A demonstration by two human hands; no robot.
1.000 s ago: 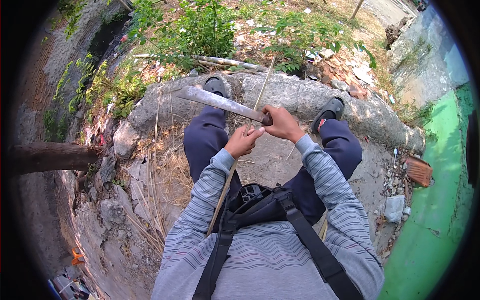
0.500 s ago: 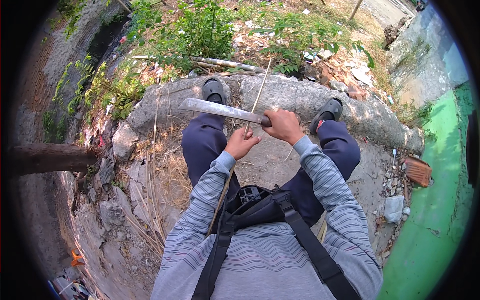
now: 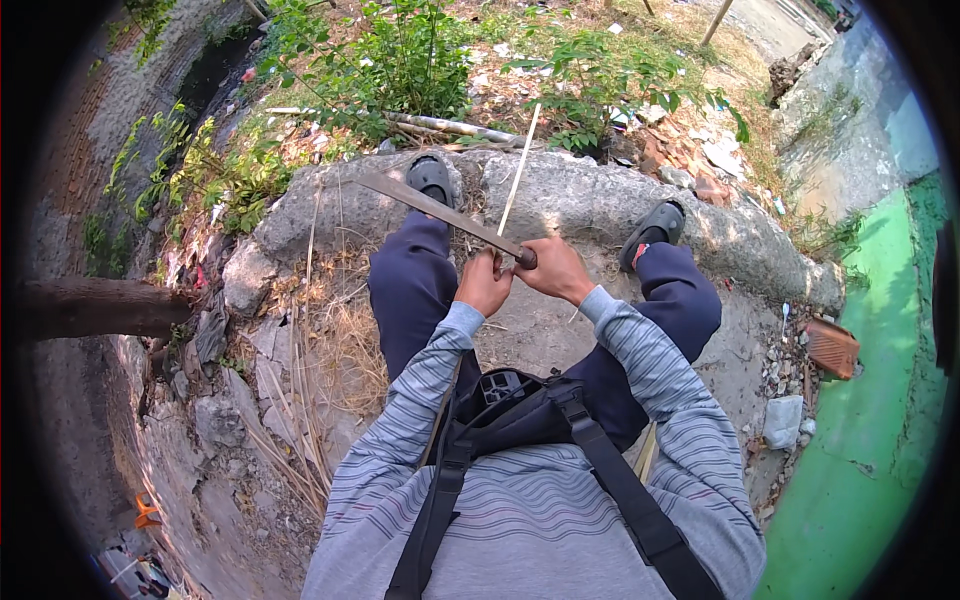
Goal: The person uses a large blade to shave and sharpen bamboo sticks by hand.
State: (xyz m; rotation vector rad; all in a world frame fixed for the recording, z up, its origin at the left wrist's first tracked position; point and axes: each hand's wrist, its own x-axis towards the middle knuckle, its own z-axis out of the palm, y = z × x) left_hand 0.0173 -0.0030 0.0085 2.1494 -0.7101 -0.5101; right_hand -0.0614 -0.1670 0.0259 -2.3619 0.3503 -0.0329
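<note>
- Hemmed in ahead by the concrete curb (image 3: 600, 195) and both shoes (image 3: 432, 178).
- Open bare ground between the knees.
- Blocked leftward by dry grass (image 3: 345, 345) and rubble (image 3: 215, 420).

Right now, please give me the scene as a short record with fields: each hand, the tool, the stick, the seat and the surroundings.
left hand: grips a thin pale stick, fingers closed around it
right hand: closed on the handle of a knife
knife: long dark blade, points up and to the left, lies across the stick
stick: slants up past the blade, top end over the kerb
seat: person sits on rough concrete, legs apart, feet on a curved kerb
surroundings: green plants, dry grass, log, green surface
</note>
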